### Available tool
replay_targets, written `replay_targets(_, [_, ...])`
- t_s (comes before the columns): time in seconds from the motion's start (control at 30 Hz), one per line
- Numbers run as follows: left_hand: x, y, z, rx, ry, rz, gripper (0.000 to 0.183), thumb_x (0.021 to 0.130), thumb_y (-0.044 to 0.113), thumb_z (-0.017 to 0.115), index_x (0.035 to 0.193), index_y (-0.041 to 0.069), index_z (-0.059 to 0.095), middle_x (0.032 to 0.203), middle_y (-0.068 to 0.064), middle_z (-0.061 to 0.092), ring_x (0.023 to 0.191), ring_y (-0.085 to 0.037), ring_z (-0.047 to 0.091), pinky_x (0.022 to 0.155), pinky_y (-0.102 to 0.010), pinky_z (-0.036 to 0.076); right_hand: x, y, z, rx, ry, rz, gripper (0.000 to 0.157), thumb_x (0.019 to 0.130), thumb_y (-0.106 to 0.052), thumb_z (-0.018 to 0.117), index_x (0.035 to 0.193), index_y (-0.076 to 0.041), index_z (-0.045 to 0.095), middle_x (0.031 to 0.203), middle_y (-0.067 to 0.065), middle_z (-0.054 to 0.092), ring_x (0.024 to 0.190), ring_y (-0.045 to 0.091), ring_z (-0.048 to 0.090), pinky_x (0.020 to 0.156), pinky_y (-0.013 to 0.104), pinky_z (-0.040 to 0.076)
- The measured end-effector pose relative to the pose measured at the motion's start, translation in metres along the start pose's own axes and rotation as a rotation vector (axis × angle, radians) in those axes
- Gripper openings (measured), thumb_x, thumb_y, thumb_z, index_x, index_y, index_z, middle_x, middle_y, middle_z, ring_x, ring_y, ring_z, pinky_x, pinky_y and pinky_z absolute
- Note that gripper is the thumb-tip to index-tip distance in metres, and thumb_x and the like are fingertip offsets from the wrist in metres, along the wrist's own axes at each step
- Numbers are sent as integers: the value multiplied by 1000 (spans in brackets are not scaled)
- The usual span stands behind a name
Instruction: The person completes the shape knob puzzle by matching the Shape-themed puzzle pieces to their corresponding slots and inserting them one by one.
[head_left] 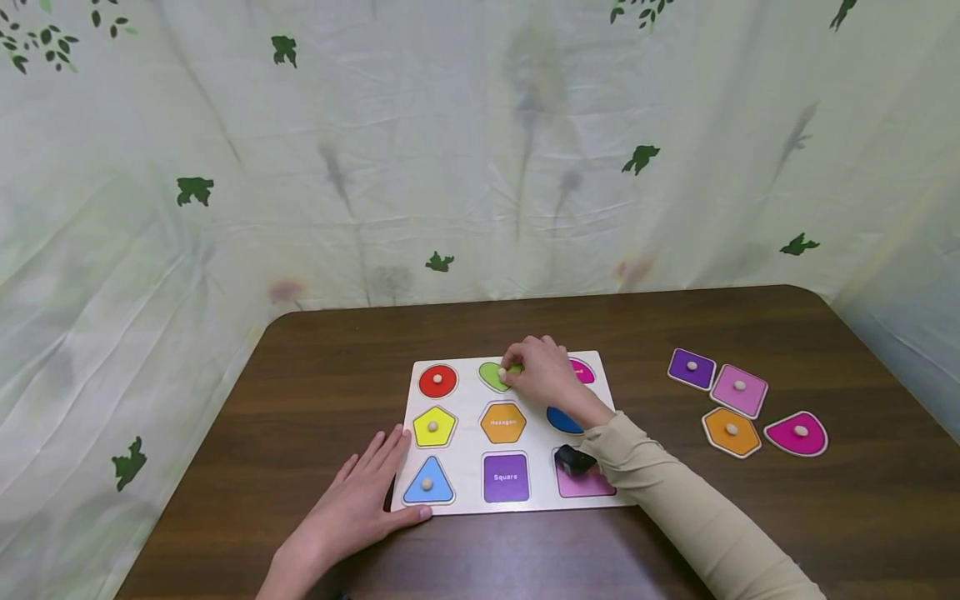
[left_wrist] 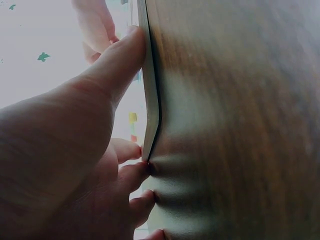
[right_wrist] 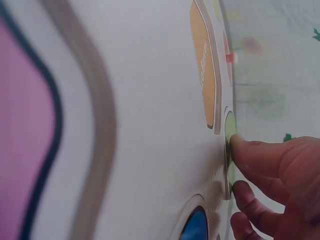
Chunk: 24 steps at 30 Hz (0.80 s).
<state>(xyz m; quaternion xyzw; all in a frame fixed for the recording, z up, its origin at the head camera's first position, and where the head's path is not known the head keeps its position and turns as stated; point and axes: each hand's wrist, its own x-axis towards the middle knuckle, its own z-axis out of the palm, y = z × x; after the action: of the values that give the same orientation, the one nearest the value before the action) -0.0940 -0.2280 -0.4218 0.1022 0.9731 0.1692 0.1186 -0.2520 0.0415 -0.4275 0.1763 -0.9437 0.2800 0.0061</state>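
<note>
**While one side braces, the other pinches**

Because the board (head_left: 467,454) might slide, I judge, my left grip (head_left: 363,487) lies spread, unclenched, against its corner edges. My right grip (head_left: 543,371) pinches the green piece (head_left: 491,377) over its top-row place, likely for fine control; whether it sits flush, I cannot tell. Right of that grip, four loose pieces (head_left: 738,397) share the tabletop (head_left: 337,358), presumably within reach.

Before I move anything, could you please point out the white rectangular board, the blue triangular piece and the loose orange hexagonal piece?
White rectangular board (head_left: 468,443), head view: bare face.
Blue triangular piece (head_left: 427,483), head view: its knob.
Loose orange hexagonal piece (head_left: 731,430), head view: its knob.
</note>
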Motion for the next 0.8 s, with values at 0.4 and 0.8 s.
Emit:
replay_targets(0.4, [1,0,0,4,2,5,109,76,72,67,157,11,26,162,-7,22,148,-35,16,113,-62,18,1,3,0,39,-5,-1,9,85,-25,79,89,-18,77,84,-4,62,89,22,49,78,40,38])
replay_targets(0.8, [-1,-1,0,2,9,17,109,76,72,66,156,10,26,162,-6,22,147,-34,17,113,-62,19,-3,4,-5,139,1,20,16,87,-25,77,100,-17,76,101,3,64,100,25,51,86,41,40])
